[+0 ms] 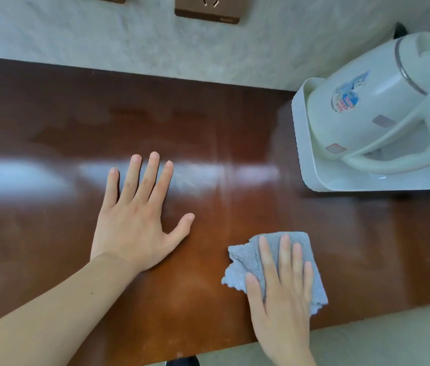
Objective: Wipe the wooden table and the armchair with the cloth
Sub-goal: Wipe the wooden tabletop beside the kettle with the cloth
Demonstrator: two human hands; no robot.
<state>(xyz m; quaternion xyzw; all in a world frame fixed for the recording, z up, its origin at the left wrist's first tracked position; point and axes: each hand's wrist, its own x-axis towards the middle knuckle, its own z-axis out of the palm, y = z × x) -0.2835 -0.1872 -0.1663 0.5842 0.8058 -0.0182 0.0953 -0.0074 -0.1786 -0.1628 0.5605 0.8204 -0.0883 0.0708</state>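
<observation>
One soft, light, grey-blue fleecy cloth (pixel 274 262) lies on the glossy reddish-brown wooden table (pixel 208 122), near its front edge; it looks limp and likely to bunch, so pressing flat on its middle suits it. On it the right hand (pixel 282 294) presses with straight fingers, while the left hand (pixel 137 220) rests spread and empty on bare wood.

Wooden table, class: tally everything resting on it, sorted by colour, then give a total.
White: 2, plastic electric kettle and rectangular plastic tray under it
Blue-grey: 1, fluffy folded cloth
Bare hands: 2, left hand, right hand
Total: 5
</observation>
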